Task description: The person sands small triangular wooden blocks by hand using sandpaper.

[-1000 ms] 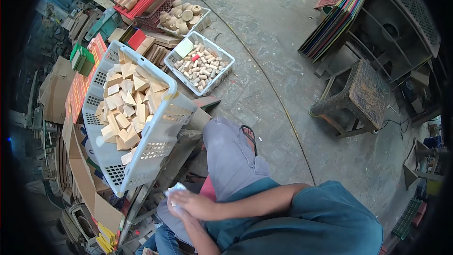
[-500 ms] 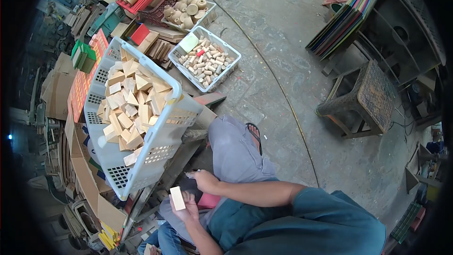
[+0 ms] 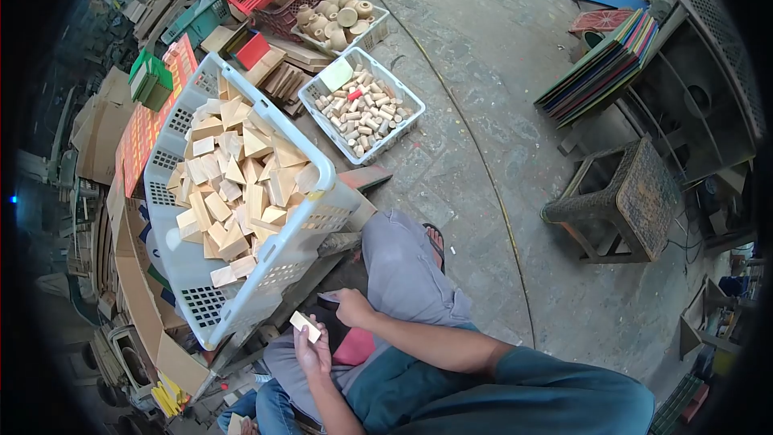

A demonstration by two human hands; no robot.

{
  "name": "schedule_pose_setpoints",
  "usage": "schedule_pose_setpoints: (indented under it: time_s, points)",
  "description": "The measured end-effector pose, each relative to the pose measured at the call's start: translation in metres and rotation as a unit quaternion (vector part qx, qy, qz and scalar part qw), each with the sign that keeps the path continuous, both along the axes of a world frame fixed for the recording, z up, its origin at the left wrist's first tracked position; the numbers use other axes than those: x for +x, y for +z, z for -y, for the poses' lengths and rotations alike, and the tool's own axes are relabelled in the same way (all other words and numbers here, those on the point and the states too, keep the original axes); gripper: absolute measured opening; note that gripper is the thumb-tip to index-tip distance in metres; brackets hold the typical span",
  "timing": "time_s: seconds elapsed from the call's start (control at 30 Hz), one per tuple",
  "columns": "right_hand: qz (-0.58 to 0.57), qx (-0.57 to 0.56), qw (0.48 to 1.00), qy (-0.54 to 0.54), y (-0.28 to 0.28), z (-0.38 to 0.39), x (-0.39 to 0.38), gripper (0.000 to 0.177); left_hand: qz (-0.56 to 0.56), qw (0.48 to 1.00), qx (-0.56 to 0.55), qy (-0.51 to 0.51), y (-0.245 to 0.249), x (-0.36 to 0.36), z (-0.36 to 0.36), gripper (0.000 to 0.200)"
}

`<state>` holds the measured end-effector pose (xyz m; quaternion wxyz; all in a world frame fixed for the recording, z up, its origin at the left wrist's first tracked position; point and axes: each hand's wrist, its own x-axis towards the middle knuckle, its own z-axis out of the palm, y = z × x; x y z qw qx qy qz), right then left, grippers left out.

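Low in the picture, my left hand (image 3: 314,352) grips a pale rectangular wood block (image 3: 305,326) with its fingers round the lower side. The block lies tilted, its long side sloping down to the right. Just above and to the right, my right hand (image 3: 353,308) is closed on a thin grey flat piece (image 3: 328,299), mostly hidden by the fingers. That piece is apart from the block. A large white plastic basket (image 3: 278,266) stands beyond my hands, holding many loose wood blocks (image 3: 233,185), some wedge-shaped.
A smaller white basket (image 3: 407,125) of short wooden cylinders stands on the floor, behind it a basket of turned wooden pots (image 3: 346,16). A worn stool (image 3: 644,193) is at right. A cable (image 3: 483,157) crosses the floor. Another person's hand (image 3: 248,427) shows at bottom left.
The block in my left hand has turned from nearly upright to a flatter slant. My right hand keeps hold of the grey piece. The whole view has shifted slightly.
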<state>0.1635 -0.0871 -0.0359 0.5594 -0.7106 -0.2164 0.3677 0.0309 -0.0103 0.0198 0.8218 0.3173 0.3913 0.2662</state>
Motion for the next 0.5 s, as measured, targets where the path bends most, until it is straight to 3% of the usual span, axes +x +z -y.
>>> schedule_pose_setpoints:
  time_s: [0.07,0.3,0.5]
  points:
    - [-0.045,-0.004,0.999,-0.004,0.002,0.0,0.002,0.046,-0.071,0.996,0.043,-0.013,0.001,0.007,0.004,0.033]
    - [-0.029,0.002,1.0,-0.001,-0.004,-0.004,-0.001,0.042,-0.072,0.997,0.032,0.0,-0.013,0.008,0.003,0.055]
    - [-0.073,-0.038,0.997,0.008,0.004,-0.002,0.007,0.036,-0.065,0.996,0.05,-0.029,-0.02,0.01,0.0,0.06]
